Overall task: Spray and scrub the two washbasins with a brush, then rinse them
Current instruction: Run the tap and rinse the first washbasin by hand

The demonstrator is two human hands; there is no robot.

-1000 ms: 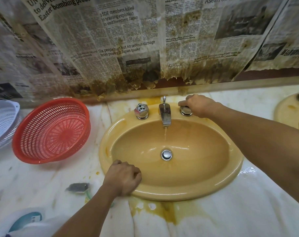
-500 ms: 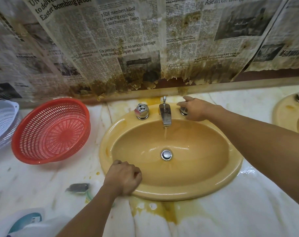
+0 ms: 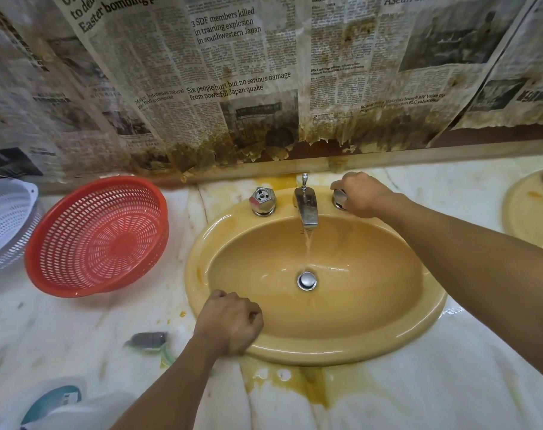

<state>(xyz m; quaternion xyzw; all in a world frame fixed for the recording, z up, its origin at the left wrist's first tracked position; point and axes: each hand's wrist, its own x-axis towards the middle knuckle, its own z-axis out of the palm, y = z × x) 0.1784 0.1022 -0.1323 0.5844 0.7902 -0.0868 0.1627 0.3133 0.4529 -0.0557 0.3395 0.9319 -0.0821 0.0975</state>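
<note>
At the near washbasin (image 3: 295, 352), the right grip (image 3: 361, 193) is closed round the right tap handle (image 3: 339, 198). Flow from the spout (image 3: 306, 209) has grown from a thin trickle a second ago to a steady stream (image 3: 308, 246) landing just behind the drain plug (image 3: 306, 280). Likely meaning: the tap is being opened and rinse water is coming on for this basin.

The left grip (image 3: 229, 324) rests on the front rim as before, fingers curled under, nothing visible in it.

The second washbasin (image 3: 524, 212) is cut off at the right edge, with only part of the rim showing. A grey blurred object (image 3: 147, 339) lies on the desk (image 3: 419, 383) beside the left wrist. It is possibly the brush, but too blurred to tell. A white container (image 3: 49, 401) is cropped at the lower left, so there is no telling whether it is the spray.
</note>
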